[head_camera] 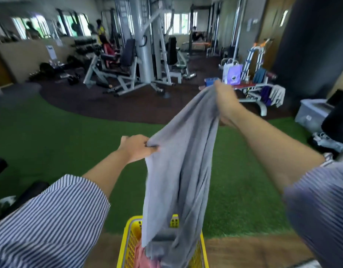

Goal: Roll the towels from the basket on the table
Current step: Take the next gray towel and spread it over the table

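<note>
- The grey towel hangs in the air above the yellow basket, its lower end trailing down into the basket at the bottom edge of the view.
- The left hand pinches one upper corner of the towel between curled fingers and thumb; the right hand, raised higher and farther out, grips the other upper edge with its fingers closed round the bunched cloth.
- The towel looks soft, limp and light: it drapes in long folds and sags between the two hands, with no stiffness of its own. I judge it will not slip from a firm pinch, but it will twist and bunch if held by one point only.
- The best hold, as I judge it, is at the two corners of one short edge, pulled apart until that edge runs taut, so the cloth can be laid flat for rolling.
- A pink cloth lies in the basket below, touching the grey towel's lower end; lifting could drag it along.
- A brown table surface shows to the right of the basket, bare where it is visible; beyond its far edge lies green turf, with gym machines well apart.
</note>
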A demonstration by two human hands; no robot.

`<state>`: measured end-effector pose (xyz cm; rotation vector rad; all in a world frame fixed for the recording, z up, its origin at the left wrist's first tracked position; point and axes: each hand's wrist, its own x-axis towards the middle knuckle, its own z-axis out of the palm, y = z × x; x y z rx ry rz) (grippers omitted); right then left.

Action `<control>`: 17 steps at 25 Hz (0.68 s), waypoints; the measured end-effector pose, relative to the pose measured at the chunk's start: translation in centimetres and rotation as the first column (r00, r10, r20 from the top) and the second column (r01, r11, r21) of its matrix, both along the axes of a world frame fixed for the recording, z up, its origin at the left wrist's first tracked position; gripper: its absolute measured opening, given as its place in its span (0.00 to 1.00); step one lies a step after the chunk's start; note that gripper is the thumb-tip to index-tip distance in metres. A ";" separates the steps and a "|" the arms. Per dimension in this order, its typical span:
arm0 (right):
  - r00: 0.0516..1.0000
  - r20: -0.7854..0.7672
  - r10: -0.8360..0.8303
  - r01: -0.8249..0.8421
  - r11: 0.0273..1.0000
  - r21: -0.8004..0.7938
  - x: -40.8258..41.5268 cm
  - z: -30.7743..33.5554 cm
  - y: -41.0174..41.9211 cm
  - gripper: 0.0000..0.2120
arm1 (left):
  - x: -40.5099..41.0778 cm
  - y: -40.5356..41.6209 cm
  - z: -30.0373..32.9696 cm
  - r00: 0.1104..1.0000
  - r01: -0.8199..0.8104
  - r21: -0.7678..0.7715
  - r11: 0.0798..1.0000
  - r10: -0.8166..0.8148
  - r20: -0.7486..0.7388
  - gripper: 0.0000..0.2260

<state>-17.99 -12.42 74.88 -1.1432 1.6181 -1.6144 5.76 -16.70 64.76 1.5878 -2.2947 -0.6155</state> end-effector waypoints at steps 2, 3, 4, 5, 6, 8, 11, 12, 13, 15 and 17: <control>0.997 -0.007 -0.072 0.072 0.997 -0.020 -1.4 5.4 0.9 0.12 | 1.1 0.1 3.3 0.916 -0.009 0.124 0.992 0.058 -0.396 0.14; 0.994 -0.089 -0.069 0.069 0.998 0.001 -1.6 6.8 1.4 0.13 | 1.1 0.5 5.3 0.839 -0.005 0.132 0.991 0.076 -0.539 0.13; 0.982 -0.186 -0.017 0.030 0.997 0.070 -1.5 7.4 2.0 0.13 | 0.7 0.8 6.8 0.796 -0.012 0.099 0.995 0.070 -0.602 0.11; 0.964 -0.264 0.034 0.010 0.986 0.165 -1.1 7.3 2.8 0.12 | 0.2 1.1 8.1 0.780 -0.025 0.040 0.999 0.044 -0.624 0.11; 0.896 -0.425 0.127 -0.015 0.967 0.256 -0.3 7.1 3.9 0.10 | -0.7 1.4 9.2 0.796 -0.020 -0.035 0.999 -0.005 -0.605 0.12; 0.860 -0.413 0.300 -0.141 0.917 0.372 1.4 6.5 5.1 0.06 | -2.6 2.7 11.1 0.870 0.062 -0.193 0.979 -0.148 -0.470 0.13; 0.710 -0.554 0.434 -0.302 0.899 0.317 3.8 5.9 5.7 0.13 | -4.7 4.6 13.3 0.926 0.181 -0.298 0.937 -0.265 -0.269 0.07; 0.643 -0.597 0.479 -0.329 0.877 0.349 4.3 6.0 5.7 0.13 | -4.8 4.6 13.9 0.937 0.207 -0.327 0.922 -0.283 -0.205 0.08; 0.596 -0.640 0.484 -0.332 0.875 0.352 4.4 6.2 5.7 0.09 | -4.5 4.3 14.5 0.948 0.224 -0.352 0.909 -0.287 -0.139 0.07; 0.587 -0.699 0.408 -0.292 0.912 0.287 4.2 7.1 5.5 0.04 | -3.2 3.6 15.4 0.964 0.200 -0.369 0.907 -0.250 -0.092 0.07; 0.596 -0.763 0.249 -0.216 0.965 0.146 3.5 8.1 5.2 0.07 | -2.0 3.6 15.4 0.965 0.156 -0.321 0.934 -0.213 -0.152 0.10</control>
